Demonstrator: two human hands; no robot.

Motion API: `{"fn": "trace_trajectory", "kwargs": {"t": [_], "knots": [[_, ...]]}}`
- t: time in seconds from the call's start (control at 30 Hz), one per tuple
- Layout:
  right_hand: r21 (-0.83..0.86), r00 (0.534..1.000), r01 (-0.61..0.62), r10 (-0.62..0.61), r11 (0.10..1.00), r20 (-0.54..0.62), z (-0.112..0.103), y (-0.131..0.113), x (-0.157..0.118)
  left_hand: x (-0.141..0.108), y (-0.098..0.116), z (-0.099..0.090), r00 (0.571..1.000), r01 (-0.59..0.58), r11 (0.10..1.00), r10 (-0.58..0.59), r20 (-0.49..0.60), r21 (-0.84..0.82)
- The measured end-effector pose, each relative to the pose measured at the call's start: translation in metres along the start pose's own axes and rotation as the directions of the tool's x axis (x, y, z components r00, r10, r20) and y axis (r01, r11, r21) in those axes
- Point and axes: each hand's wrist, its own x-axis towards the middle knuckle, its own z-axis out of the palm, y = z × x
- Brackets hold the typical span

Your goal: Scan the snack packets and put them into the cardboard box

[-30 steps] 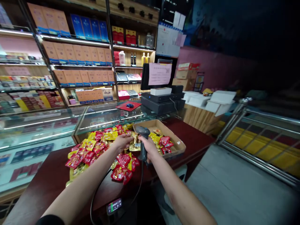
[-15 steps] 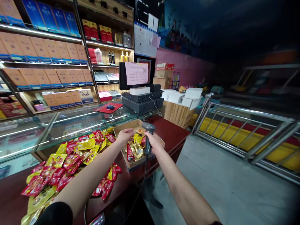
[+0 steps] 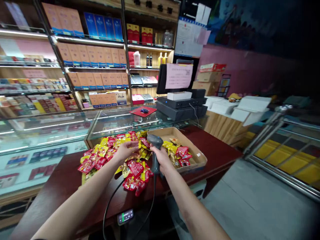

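Observation:
My right hand (image 3: 162,157) is wrapped round the handle of a grey barcode scanner (image 3: 155,141), held upright with its cable hanging down. My left hand (image 3: 127,150) hovers over a heap of red and yellow snack packets (image 3: 100,151), its fingers stretched to the right and apart, with no packet visible in them. Just right of the scanner stands a shallow cardboard box (image 3: 192,141) with several red, yellow and gold packets (image 3: 183,152) in it. The scanner hides part of the heap and the box's left side.
All of this lies on a dark red table (image 3: 215,150). A phone (image 3: 125,216) lies at its near edge. Behind are a glass display counter (image 3: 60,123), a monitor (image 3: 178,76) with a pink paper on it, and stocked shelves. A metal railing (image 3: 280,146) stands at the right.
The view has turned left. My left hand has gone from the box to above the heap of packets. My right hand has moved left out of the box's area, still holding the scanner.

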Motion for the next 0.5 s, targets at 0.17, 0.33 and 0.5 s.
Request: {"fn": "trace_trajectory", "kwargs": {"t": [0.17, 0.33, 0.5], "knots": [[-0.077, 0.993, 0.024, -0.015, 0.997, 0.119, 0.036, 0.032, -0.014, -0.035, -0.026, -0.046, 0.994, 0.066, 0.997, -0.070, -0.084, -0.045], [-0.253, 0.984, 0.122, -0.084, 0.960, 0.156, 0.046, 0.069, -0.013, -0.055, -0.058, -0.056, 0.980, 0.150, 0.967, -0.173, -0.098, -0.205], [-0.441, 0.985, 0.165, -0.124, 0.882, 0.120, 0.047, 0.085, -0.007, -0.055, -0.078, -0.041, 0.950, 0.262, 0.916, -0.300, -0.086, -0.303]]}}
